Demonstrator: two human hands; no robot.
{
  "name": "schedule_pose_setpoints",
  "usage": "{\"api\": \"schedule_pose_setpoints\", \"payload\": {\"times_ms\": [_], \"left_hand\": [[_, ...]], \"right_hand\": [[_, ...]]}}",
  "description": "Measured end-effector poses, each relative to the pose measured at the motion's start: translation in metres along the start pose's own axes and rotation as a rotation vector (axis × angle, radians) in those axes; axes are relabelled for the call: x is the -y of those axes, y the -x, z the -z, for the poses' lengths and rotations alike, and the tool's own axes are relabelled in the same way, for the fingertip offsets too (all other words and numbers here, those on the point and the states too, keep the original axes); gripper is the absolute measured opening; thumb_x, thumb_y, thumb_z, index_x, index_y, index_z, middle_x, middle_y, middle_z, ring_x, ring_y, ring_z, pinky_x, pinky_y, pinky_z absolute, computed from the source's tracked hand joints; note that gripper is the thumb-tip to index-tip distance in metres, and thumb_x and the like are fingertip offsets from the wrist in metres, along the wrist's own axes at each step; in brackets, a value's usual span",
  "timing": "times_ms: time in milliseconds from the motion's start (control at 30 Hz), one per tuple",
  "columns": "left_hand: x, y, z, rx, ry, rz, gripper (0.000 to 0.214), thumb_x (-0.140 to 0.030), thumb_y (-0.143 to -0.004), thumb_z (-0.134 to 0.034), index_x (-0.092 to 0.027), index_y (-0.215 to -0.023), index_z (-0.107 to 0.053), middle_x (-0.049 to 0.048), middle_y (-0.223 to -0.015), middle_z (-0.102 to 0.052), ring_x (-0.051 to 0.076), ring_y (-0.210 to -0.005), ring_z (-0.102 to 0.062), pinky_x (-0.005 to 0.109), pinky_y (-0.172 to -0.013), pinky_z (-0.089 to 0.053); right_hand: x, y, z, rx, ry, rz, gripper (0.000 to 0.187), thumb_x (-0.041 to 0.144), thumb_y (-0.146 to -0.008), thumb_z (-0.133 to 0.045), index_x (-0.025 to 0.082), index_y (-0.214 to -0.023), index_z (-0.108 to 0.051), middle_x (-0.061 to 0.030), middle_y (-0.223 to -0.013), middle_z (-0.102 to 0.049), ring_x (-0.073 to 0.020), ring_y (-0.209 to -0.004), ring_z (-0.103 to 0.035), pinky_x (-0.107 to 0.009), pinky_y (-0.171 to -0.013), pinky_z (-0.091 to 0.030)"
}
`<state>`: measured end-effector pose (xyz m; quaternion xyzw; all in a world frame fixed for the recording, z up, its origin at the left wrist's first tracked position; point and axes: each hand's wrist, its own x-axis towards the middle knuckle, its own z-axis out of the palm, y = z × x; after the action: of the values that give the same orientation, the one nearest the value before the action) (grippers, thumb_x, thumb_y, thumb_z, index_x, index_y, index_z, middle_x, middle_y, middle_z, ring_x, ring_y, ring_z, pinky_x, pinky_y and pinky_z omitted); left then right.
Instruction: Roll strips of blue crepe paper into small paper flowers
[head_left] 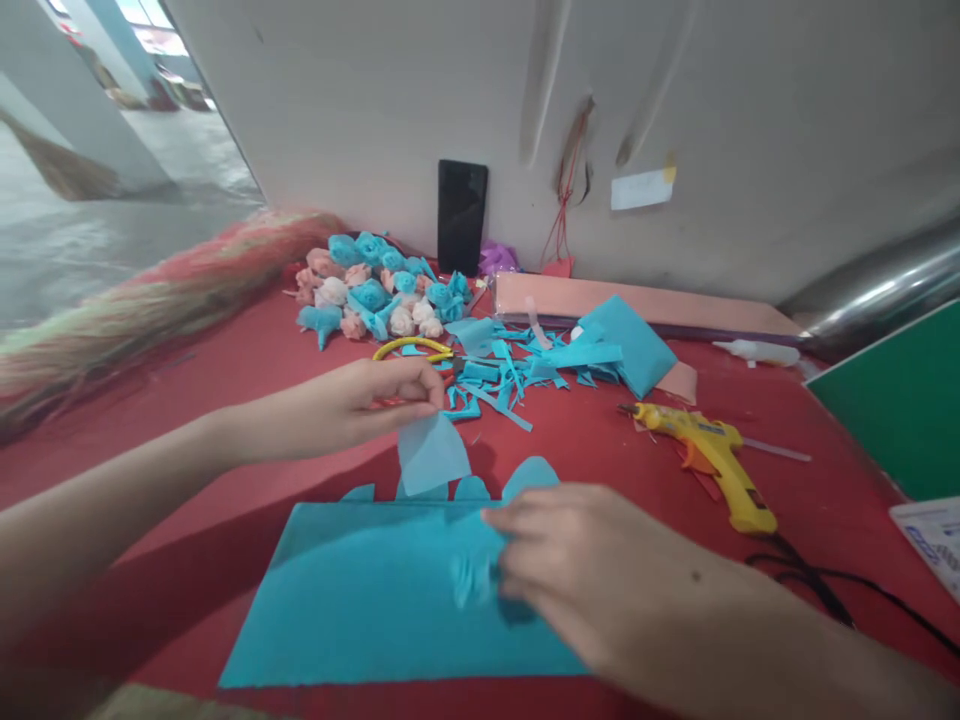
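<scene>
My left hand [360,400] pinches a small light-blue paper petal [431,452] by its top and holds it just above the red table. My right hand [577,555] is closed on a small rolled blue paper bud [471,575], resting over a large blue paper sheet [360,600]. Several cut blue petals [529,473] lie along the sheet's far edge.
A yellow glue gun [712,455] with a black cord lies to the right. Behind are blue paper scraps [525,365], yellow-handled scissors [409,347], a pile of blue, pink and white paper roses [375,290], a black phone [461,215] against the wall, a pink board [645,300] and a green board [900,400].
</scene>
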<state>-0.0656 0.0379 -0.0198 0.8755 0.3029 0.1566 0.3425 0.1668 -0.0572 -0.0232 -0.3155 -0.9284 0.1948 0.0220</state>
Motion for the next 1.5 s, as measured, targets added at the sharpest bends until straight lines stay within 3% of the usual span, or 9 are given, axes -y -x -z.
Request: {"api": "schedule_pose_setpoints", "payload": {"times_ms": [100,200,367,533,667,867,1233,1367,1500], "left_hand": [[-0.009,-0.008,-0.002,-0.105,0.076,-0.027,0.012,-0.026,-0.094,-0.046,-0.017,-0.092,-0.055,-0.0013,-0.077,-0.059,0.011,-0.067,-0.056,0.018,-0.058,-0.046],[-0.022,-0.017,-0.007,-0.193,0.132,-0.066,0.009,-0.026,-0.091,-0.05,-0.019,-0.096,-0.055,-0.0016,-0.079,-0.063,0.011,-0.069,-0.06,0.019,-0.059,-0.048],[-0.047,-0.03,-0.012,-0.375,0.188,-0.14,0.003,-0.02,-0.088,-0.056,-0.019,-0.09,-0.058,-0.0015,-0.081,-0.064,0.012,-0.077,-0.064,0.02,-0.061,-0.05],[-0.059,-0.034,-0.015,-0.447,0.309,-0.245,0.006,-0.012,-0.088,-0.056,-0.017,-0.086,-0.058,-0.0013,-0.086,-0.063,0.008,-0.076,-0.063,0.016,-0.062,-0.052],[-0.058,-0.031,-0.02,-0.486,0.404,-0.252,0.013,-0.013,-0.087,-0.062,-0.018,-0.098,-0.058,-0.0007,-0.09,-0.064,0.01,-0.081,-0.063,0.016,-0.067,-0.054],[-0.057,-0.03,-0.024,-0.395,0.345,-0.324,0.008,-0.012,-0.084,-0.067,-0.018,-0.088,-0.07,-0.0013,-0.085,-0.069,0.012,-0.081,-0.063,0.02,-0.073,-0.053],[-0.063,-0.028,-0.035,-0.416,0.493,-0.25,0.025,-0.008,-0.083,-0.064,-0.026,-0.09,-0.079,-0.0011,-0.081,-0.064,0.008,-0.076,-0.061,0.012,-0.069,-0.054],[-0.065,-0.024,-0.041,-0.368,0.667,-0.181,0.026,-0.013,-0.084,-0.063,-0.033,-0.093,-0.078,-0.0009,-0.096,-0.064,0.008,-0.071,-0.061,0.011,-0.051,-0.053],[-0.069,-0.021,-0.047,-0.389,0.705,-0.139,0.026,-0.013,-0.084,-0.064,-0.032,-0.093,-0.078,0.0006,-0.106,-0.068,0.014,-0.094,-0.065,0.007,-0.051,-0.052]], "right_hand": [[-0.008,0.002,0.021,-0.435,-0.276,-0.118,0.022,0.013,-0.092,-0.052,0.019,-0.082,-0.07,-0.0025,-0.094,-0.074,-0.0154,-0.087,-0.068,-0.026,-0.08,-0.055],[-0.009,0.001,0.032,-0.637,-0.481,-0.148,0.022,0.017,-0.092,-0.053,0.021,-0.077,-0.069,0.0006,-0.099,-0.072,-0.0117,-0.084,-0.068,-0.018,-0.067,-0.055],[-0.008,-0.001,0.03,-0.749,-0.504,-0.143,0.019,0.014,-0.089,-0.056,0.022,-0.078,-0.069,0.0003,-0.105,-0.072,-0.0144,-0.098,-0.068,-0.021,-0.084,-0.054],[-0.01,-0.002,0.025,-0.824,-0.448,-0.112,0.024,0.011,-0.088,-0.054,0.024,-0.075,-0.07,0.0008,-0.086,-0.074,-0.0154,-0.077,-0.068,-0.025,-0.073,-0.056],[-0.015,0.0,0.019,-0.941,-0.218,-0.008,0.024,0.008,-0.089,-0.052,0.023,-0.081,-0.069,-0.0018,-0.082,-0.072,-0.0182,-0.081,-0.063,-0.029,-0.075,-0.053],[-0.024,0.002,0.011,-1.062,0.162,0.161,0.03,0.018,-0.099,-0.037,0.019,-0.096,-0.067,-0.0088,-0.09,-0.068,-0.0214,-0.087,-0.055,-0.034,-0.08,-0.046],[-0.026,0.001,0.012,-1.036,0.189,0.196,0.027,0.0,-0.085,-0.044,0.02,-0.095,-0.059,-0.0044,-0.08,-0.068,-0.0208,-0.081,-0.055,-0.034,-0.076,-0.043],[-0.027,-0.001,0.008,-1.059,0.144,0.198,0.034,-0.004,-0.081,-0.044,0.02,-0.1,-0.059,-0.0042,-0.08,-0.066,-0.0194,-0.08,-0.056,-0.035,-0.078,-0.042],[-0.028,-0.001,0.005,-1.067,0.145,0.188,0.031,0.0,-0.086,-0.04,0.019,-0.102,-0.059,-0.0039,-0.075,-0.063,-0.0189,-0.075,-0.056,-0.035,-0.077,-0.042]]}}
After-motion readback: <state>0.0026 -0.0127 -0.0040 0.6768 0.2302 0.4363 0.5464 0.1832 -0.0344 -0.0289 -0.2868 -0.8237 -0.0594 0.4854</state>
